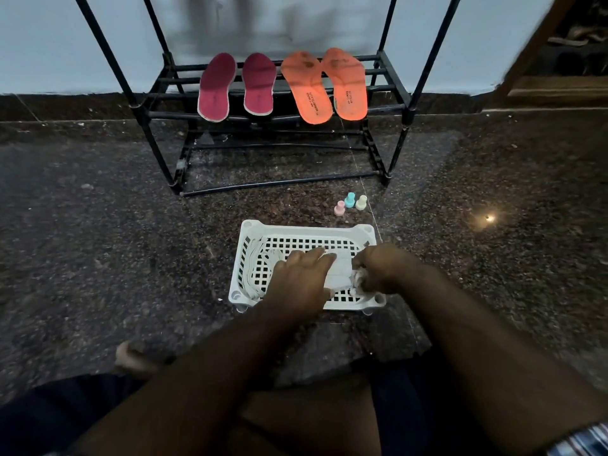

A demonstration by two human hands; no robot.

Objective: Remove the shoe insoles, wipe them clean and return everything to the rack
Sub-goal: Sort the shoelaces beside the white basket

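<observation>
"CAMPUS" on both orange insoles (pixel 325 90)

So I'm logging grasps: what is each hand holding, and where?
Right hand grips a crumpled white cloth, bunched. Left hand presses flat on a white insole.

— What do we note of the room?
— Dark speckled granite floor (pixel 98 225), pale wall (pixel 49 37) above a dark skirting (pixel 65 106).
— Light?
— Dim; one bright glint (pixel 490 218) on the floor, wooden furniture (pixel 559 87) at right.
</observation>
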